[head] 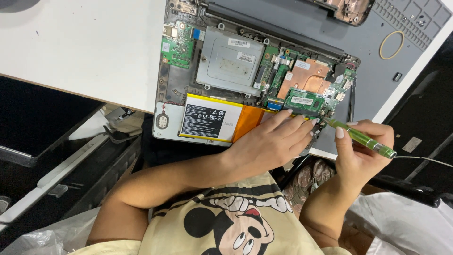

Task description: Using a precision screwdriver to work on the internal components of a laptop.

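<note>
An opened laptop (179, 89) lies bottom-up on the white table, its circuit boards, silver drive cover (229, 59), copper heat plate (309, 75) and flat battery (207, 120) exposed. My left hand (271, 141) rests flat on the laptop's near edge, fingertips by the green memory module (306, 101). My right hand (363, 146) grips a green translucent screwdriver (361, 137), whose tip points at the board's corner next to the memory module.
A grey work mat (377, 71) lies under the laptop's right side, with a rubber band (391, 45) and a small dark part (398, 76) on it. A second device's edge (347, 9) sits at the top. Dark furniture and plastic bags surround my lap.
</note>
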